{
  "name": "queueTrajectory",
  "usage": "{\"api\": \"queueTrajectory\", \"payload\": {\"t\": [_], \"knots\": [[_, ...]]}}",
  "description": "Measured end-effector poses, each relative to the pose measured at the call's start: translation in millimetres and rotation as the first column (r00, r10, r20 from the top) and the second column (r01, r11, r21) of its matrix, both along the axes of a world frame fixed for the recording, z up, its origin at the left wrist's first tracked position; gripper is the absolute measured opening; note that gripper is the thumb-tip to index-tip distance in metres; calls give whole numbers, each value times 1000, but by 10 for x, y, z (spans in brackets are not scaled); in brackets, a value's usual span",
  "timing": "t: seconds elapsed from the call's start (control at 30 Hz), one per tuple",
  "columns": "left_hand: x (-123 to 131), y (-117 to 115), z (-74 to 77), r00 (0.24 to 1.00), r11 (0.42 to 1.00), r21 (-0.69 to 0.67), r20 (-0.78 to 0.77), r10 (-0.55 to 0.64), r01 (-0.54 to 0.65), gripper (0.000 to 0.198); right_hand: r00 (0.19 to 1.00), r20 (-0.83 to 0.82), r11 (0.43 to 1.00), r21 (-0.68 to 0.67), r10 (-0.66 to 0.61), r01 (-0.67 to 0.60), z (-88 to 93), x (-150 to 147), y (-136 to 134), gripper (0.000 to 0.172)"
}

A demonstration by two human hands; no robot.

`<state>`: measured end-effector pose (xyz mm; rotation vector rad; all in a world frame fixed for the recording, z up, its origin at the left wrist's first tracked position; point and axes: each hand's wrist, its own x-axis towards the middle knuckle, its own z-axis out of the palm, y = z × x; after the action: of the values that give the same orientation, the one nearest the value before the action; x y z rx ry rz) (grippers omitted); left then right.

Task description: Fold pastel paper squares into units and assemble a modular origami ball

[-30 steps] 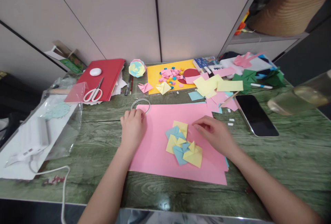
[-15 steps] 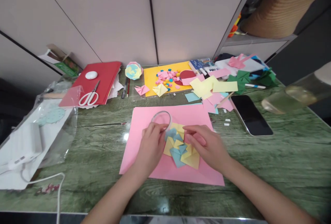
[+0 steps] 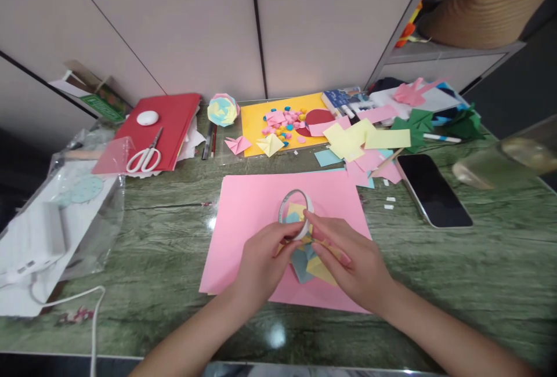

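My left hand [image 3: 265, 255] is closed on a ring-shaped roll of tape [image 3: 284, 206], pinching its lower rim between thumb and fingers. The roll is tilted up over the pink sheets of paper [image 3: 243, 203]. My right hand [image 3: 352, 255] meets the roll's right side, its index fingertip on the rim and the thumb lower down; whether a strip of tape lies between them is too small to see. Under both hands are folded yellow and blue paper pieces [image 3: 300, 264], set together on the pink sheets and partly covered by the fingers.
Scissors [image 3: 145, 156] lie on a red folder [image 3: 174, 127] at the left. Behind the pink sheets are a paper flower ball [image 3: 223, 110] and a yellow card [image 3: 252, 116] with small coloured bits. Paper scraps [image 3: 346, 142], a phone [image 3: 433, 190] and a bottle [image 3: 500, 159] stand or lie right.
My left hand has brought the roll of tape rightward, over the folded pieces. My right hand has moved from beside the yellow paper to the roll's rim. The view has shifted slightly.
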<state>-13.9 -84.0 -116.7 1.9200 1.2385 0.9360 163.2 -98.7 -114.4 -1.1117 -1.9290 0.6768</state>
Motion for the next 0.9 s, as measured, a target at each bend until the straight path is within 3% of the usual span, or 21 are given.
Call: {"api": "queueTrajectory", "payload": {"t": [0.2, 0.4, 0.47, 0.57, 0.63, 0.73, 0.9], "knots": [[-29, -13, -4, 998, 997, 55, -41, 47, -45, 22, 998, 61, 992, 122, 28, -35, -30, 11, 17, 55], [-31, 10, -12, 986, 965, 261, -154, 60, -18, 22, 999, -50, 989, -145, -18, 10, 43, 17, 26, 29], [-27, 13, -16, 982, 956, 295, -178, 60, -5, 21, 996, -81, 984, -178, -30, 15, 50, 11, 23, 25], [-17, 12, -19, 980, 947, 320, -188, 59, 5, 19, 993, -39, 991, -67, -116, 113, 20, -4, 16, 27], [-10, 9, -22, 980, 943, 334, -192, 62, 6, 19, 984, 25, 982, 66, -176, 174, -12, -8, 21, 39], [-2, 6, -25, 974, 939, 344, -220, 62, 18, 17, 967, 180, 958, 254, -179, 131, -48, 7, 44, 48], [6, -2, -50, 972, 946, 321, -231, 43, 34, 17, 885, 399, 904, 423, -241, 56, -54, 36, 68, 42]]}}
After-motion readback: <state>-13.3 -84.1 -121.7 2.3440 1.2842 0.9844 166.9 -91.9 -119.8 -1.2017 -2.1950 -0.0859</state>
